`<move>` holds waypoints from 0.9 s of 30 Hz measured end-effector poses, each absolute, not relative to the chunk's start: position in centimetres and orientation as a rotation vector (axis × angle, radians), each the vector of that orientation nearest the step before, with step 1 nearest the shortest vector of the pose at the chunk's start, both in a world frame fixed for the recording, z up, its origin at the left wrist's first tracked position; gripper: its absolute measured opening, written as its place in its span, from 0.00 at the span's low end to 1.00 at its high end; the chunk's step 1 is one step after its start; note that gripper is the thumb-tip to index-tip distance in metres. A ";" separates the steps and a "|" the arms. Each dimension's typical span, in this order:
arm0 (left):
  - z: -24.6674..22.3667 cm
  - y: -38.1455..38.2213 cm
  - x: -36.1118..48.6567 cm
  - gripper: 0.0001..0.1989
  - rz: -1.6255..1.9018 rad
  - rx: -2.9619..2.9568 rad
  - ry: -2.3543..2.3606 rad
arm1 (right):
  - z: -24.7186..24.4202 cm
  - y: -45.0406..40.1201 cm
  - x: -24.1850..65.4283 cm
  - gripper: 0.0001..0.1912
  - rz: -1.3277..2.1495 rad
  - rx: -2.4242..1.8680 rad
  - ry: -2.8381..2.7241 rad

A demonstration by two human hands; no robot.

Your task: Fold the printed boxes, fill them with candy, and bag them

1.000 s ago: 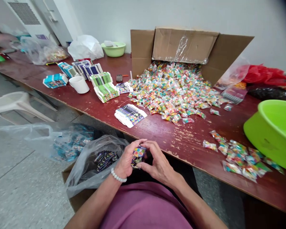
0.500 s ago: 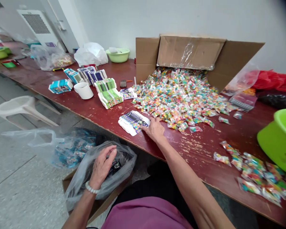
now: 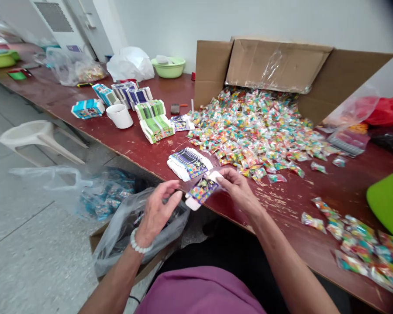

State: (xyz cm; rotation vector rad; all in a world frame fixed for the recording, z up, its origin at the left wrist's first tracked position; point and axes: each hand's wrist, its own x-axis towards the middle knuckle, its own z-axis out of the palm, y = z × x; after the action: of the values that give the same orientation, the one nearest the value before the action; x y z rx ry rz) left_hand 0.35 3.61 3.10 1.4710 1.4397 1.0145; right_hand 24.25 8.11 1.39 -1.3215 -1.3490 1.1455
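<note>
A flattened purple candy box [image 3: 203, 189] with white flaps is pinched by its upper right end in my right hand [image 3: 237, 187], over the table's front edge. My left hand [image 3: 160, 207], a bead bracelet at its wrist, is just left of the box, thumb and fingers apart and holding nothing. Behind the box lies a fanned stack of similar flat purple boxes [image 3: 188, 163] on the red table [image 3: 144, 157]. A large heap of small wrapped candies [image 3: 258, 131] spills toward my right hand from a cardboard carton [image 3: 278, 65] lying on its side.
Bundled green boxes [image 3: 155, 122], a white mug [image 3: 119, 116] and blue box bundles [image 3: 87, 109] stand farther left. Below the edge is a bag-lined carton [image 3: 118, 240]. A green basin [image 3: 388, 196] and loose candy packets [image 3: 356, 240] are at right. A white stool [image 3: 29, 135] stands left.
My right hand has drawn one flat box off the stack and brought it toward me. My left hand has risen and moved right, close to that box. The view has shifted slightly.
</note>
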 end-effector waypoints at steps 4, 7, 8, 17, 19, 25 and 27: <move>4.1 1.7 3.6 0.24 0.511 1.009 0.809 | 3.2 3.6 25.0 0.13 1.492 -1.049 -1.307; 3.2 0.4 5.7 0.23 0.399 0.862 0.629 | 3.3 1.1 24.4 0.15 1.508 -1.073 -1.262; 2.8 0.1 6.1 0.20 0.413 0.875 0.637 | 3.1 0.5 24.1 0.19 1.490 -1.099 -1.221; 2.1 0.0 8.5 0.19 0.678 1.476 0.943 | 1.8 -2.0 20.8 0.27 1.332 -1.171 -1.119; 1.6 -0.1 8.8 0.15 0.675 1.484 0.949 | 1.9 -2.0 21.0 0.26 1.288 -1.216 -1.171; 1.8 -0.4 9.3 0.08 0.720 1.340 0.986 | 2.2 -2.1 21.6 0.25 1.176 -1.282 -1.329; 2.6 -0.5 9.3 0.10 0.721 1.253 0.921 | 2.4 -2.3 21.7 0.30 1.104 -1.237 -1.361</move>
State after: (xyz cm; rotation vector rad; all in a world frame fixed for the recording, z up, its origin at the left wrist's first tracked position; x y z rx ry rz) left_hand 9.25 -0.50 2.57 1.2528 0.9213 0.7213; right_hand 21.68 -2.33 2.45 -1.2368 -1.3608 1.1042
